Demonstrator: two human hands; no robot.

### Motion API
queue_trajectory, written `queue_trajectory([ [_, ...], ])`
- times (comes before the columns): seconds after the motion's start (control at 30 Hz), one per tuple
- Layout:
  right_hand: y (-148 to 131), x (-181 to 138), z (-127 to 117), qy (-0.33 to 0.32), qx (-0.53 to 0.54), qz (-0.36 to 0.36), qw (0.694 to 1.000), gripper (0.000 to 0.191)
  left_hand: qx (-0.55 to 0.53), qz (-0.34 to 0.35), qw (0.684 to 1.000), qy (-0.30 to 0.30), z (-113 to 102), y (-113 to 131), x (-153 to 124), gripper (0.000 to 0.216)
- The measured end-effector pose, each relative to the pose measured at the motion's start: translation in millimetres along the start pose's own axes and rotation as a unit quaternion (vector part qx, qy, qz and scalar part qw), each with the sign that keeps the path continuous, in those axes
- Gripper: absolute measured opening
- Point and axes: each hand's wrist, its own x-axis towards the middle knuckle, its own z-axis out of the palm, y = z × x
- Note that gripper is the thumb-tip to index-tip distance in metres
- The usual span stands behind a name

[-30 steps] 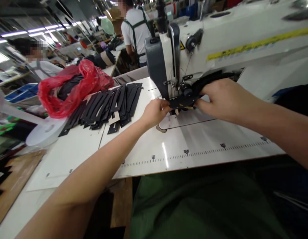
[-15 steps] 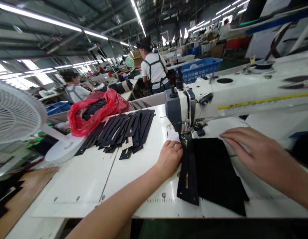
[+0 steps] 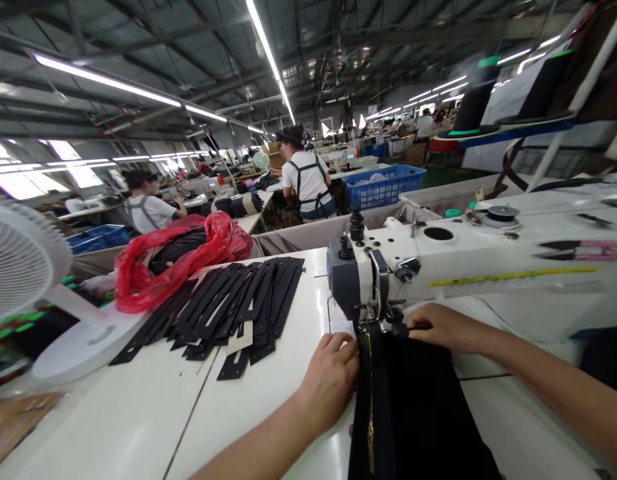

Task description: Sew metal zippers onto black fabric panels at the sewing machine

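A black fabric panel (image 3: 423, 407) lies at the sewing machine (image 3: 358, 273), its far end by the presser foot. Along its left side runs a black strip with a gold-toothed zipper (image 3: 370, 400), its far end under the foot. My left hand (image 3: 333, 373) rests at the left edge of this zipper strip, fingers curled together on it. Just right of the foot, my right hand (image 3: 436, 327) has its fingers closed at the panel's far edge, near a black knob; the fingertips are partly hidden.
Left of the machine lies a pile of black strips (image 3: 238, 300), with a red plastic bag (image 3: 133, 277) behind it. A white fan (image 3: 26, 267) stands at the far left. Pink-handled snips (image 3: 588, 251) lie on the machine arm. Two co-workers sit beyond.
My right hand has come from the right, above the table, to the panel's far edge beside the foot. The left hand stays at the zipper strip. The camera view has tilted up.
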Motion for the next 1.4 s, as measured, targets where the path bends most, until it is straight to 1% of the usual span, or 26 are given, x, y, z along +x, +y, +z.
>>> queue_trajectory([
  [0.1, 1, 8, 1, 0.056, -0.001, 0.019, 0.998, 0.023, 0.012, 0.011, 1.000, 0.001, 1, 0, 2, 0.010],
  [0.17, 4, 10, 1, 0.086, 0.000, 0.045, 0.995, 0.021, 0.028, 0.019, 0.999, -0.015, 1, 1, 3, 0.010],
  [0.23, 7, 6, 1, 0.115, 0.005, 0.075, 0.990, 0.022, 0.026, 0.017, 0.999, -0.030, -1, 3, 3, 0.006],
  [0.27, 8, 0, 1, 0.130, 0.010, 0.094, 0.987, 0.025, 0.017, 0.011, 0.999, -0.033, -2, 4, 2, 0.005],
  [0.33, 11, -17, 1, 0.149, 0.024, 0.136, 0.979, 0.037, -0.004, -0.002, 0.999, -0.032, -4, 6, 0, 0.008],
  [0.4, 12, -37, 2, 0.139, 0.045, 0.167, 0.975, 0.046, -0.018, -0.011, 0.999, -0.027, -4, 7, -1, 0.014],
  [0.43, 10, -47, 3, 0.125, 0.058, 0.173, 0.975, 0.046, -0.021, -0.015, 0.999, -0.026, -4, 8, -1, 0.015],
  [0.5, 1, -61, 5, 0.110, 0.076, 0.165, 0.977, 0.042, -0.023, -0.026, 0.999, -0.024, -4, 10, -2, 0.015],
  [0.53, -7, -66, 6, 0.116, 0.080, 0.152, 0.978, 0.040, -0.023, -0.031, 0.999, -0.023, -4, 11, -2, 0.015],
  [0.6, -30, -70, 6, 0.158, 0.078, 0.120, 0.977, 0.035, -0.023, -0.036, 0.999, -0.019, -4, 12, -2, 0.016],
  [0.7, -67, -67, 5, 0.224, 0.063, 0.068, 0.970, 0.028, -0.022, -0.040, 0.999, -0.017, -6, 14, -3, 0.016],
  [0.77, -77, -61, 6, 0.245, 0.040, 0.051, 0.967, 0.025, -0.020, -0.045, 0.999, -0.017, -7, 14, -3, 0.015],
  [0.8, -74, -58, 7, 0.254, 0.023, 0.053, 0.966, 0.023, -0.019, -0.046, 0.999, -0.017, -7, 14, -2, 0.015],
  [0.87, -57, -55, 11, 0.268, -0.025, 0.073, 0.960, 0.019, -0.021, -0.046, 0.999, -0.015, -7, 14, -2, 0.014],
  [0.93, -35, -55, 15, 0.267, -0.086, 0.089, 0.956, 0.015, -0.024, -0.048, 0.999, -0.005, -7, 16, -1, 0.014],
  [1.0, -21, -57, 19, 0.261, -0.148, 0.083, 0.950, 0.012, -0.026, -0.055, 0.998, 0.007, -5, 17, 0, 0.015],
  [1.07, -23, -58, 22, 0.269, -0.199, 0.056, 0.941, 0.013, -0.029, -0.058, 0.998, 0.016, -4, 18, -1, 0.015],
  [1.13, -37, -56, 25, 0.278, -0.232, 0.013, 0.932, 0.017, -0.032, -0.059, 0.998, 0.022, -2, 18, -1, 0.015],
  [1.17, -45, -54, 28, 0.276, -0.239, -0.021, 0.931, 0.020, -0.033, -0.060, 0.997, 0.025, -2, 18, -2, 0.014],
  [1.23, -59, -47, 36, 0.271, -0.226, -0.110, 0.929, 0.024, -0.032, -0.060, 0.997, 0.030, 0, 17, -2, 0.013],
  [1.3, -64, -38, 49, 0.276, -0.192, -0.198, 0.921, 0.028, -0.031, -0.059, 0.997, 0.028, 0, 16, -2, 0.013],
  [1.33, -64, -34, 55, 0.281, -0.176, -0.230, 0.915, 0.031, -0.032, -0.058, 0.997, 0.027, 1, 15, -2, 0.013],
  [1.4, -60, -28, 65, 0.289, -0.157, -0.258, 0.908, 0.036, -0.042, -0.060, 0.997, 0.029, 3, 13, -3, 0.013],
])
